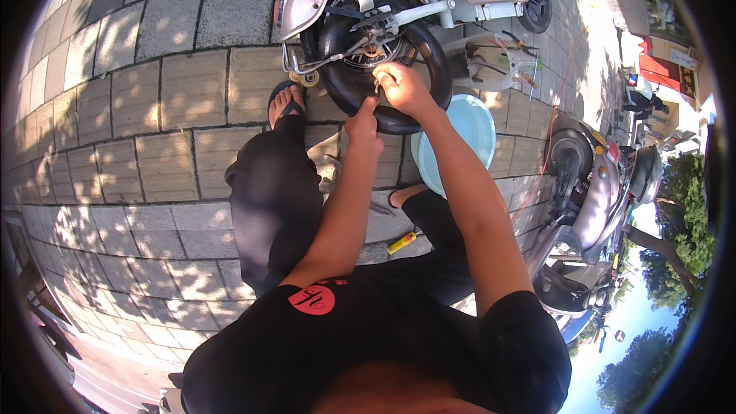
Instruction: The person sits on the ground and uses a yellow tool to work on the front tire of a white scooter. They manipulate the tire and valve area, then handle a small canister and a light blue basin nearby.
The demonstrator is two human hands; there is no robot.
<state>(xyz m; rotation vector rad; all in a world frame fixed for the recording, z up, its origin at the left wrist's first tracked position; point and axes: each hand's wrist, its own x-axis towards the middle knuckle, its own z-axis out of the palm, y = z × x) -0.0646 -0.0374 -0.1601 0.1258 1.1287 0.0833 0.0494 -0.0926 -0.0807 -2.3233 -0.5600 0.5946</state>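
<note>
A scooter's rear wheel (370,52) is in front of me, below a shock absorber and a pinkish-grey fender (313,0). A smooth black inner tube (400,120) bulges out around its near side. My left hand (363,124) is closed at the tube's near left part, thumb pointing up. Just above and to the right, my right hand (403,89) is closed in a pinch in front of the wheel. A small thin piece shows at its fingertips, too small to name. My right hand and wrist hide part of the tube.
A light-blue basin (469,138) stands right of the wheel. Beyond it lies a clear plastic bag (491,61) with tools. A yellow tube-shaped container (401,243) and metal tools (331,172) lie by my feet. Parked scooters (590,199) stand at the right.
</note>
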